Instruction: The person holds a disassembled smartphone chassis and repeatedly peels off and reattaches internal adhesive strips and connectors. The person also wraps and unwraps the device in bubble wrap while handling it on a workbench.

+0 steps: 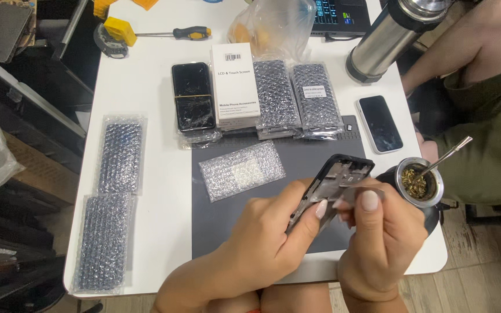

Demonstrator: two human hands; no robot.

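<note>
Black phone frame, grey mat

Both hands, left hand and right hand, gripped a black rectangular phone frame above the grey mat on the white counter.

Person, own body, as seen from the head camera:
- Two hands, left hand and right hand, both bare: no gloves, rings or bracelets visible.
- Forearms bare to the lower edge of the view; no sleeves, no watch or wristband showing.
- Fingernails long, rounded at the tips, in a pale glossy polish; clearest on the right thumb and on one left fingertip.
- Bare knees partly visible between the forearms, at the bottom edge.
</note>
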